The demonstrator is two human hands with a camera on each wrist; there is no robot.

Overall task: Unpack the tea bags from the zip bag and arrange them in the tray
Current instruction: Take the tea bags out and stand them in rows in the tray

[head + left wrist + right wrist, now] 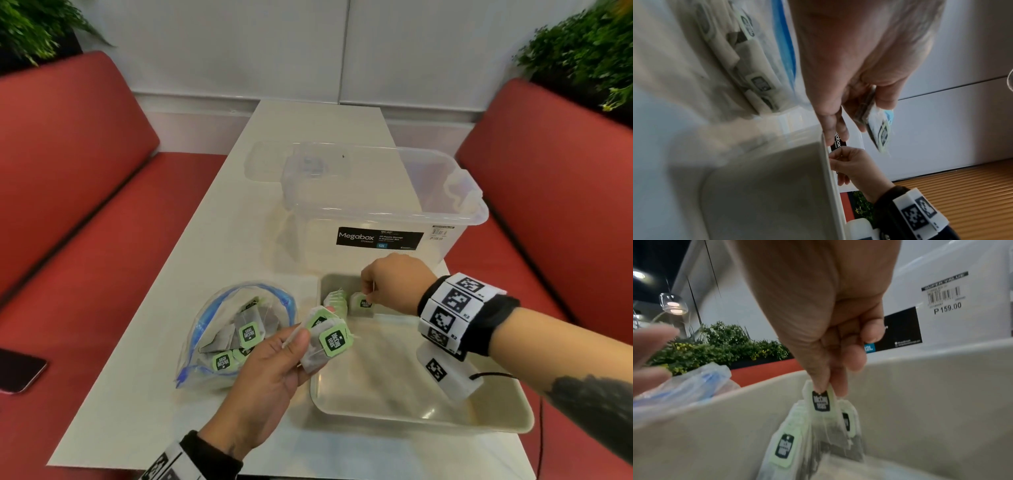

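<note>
A white table (212, 240) is flanked by red bench seats (68, 178), and a clear storage box (376, 205) is set at the far side of it. Just in front of the box, on the right, a beige tray (421, 419) is placed; to its left, touching or nearly touching its wall, the zip bag (236, 332) is laid open with several tea bags seen inside. A phone (19, 371) is left on the left bench. A small row of tea bags (337, 301) is stood upright in the tray's far left corner. The right hand (394, 284) is held over that corner, and 1 tea bag (821, 402) is pinched by its green tag between thumb and fingertips, so that the pouch hangs straight down beside the row. The left hand (274, 370) is held above the tray's left wall, its fingers curled round a fanned stack of tea bags (325, 342). The hanging bag's long axis is vertical, and the row lies just left of it; the coming release is judged to turn on lowering it flush against the row. The right hand is nearer the row, while the left is nearer the zip bag.
</note>
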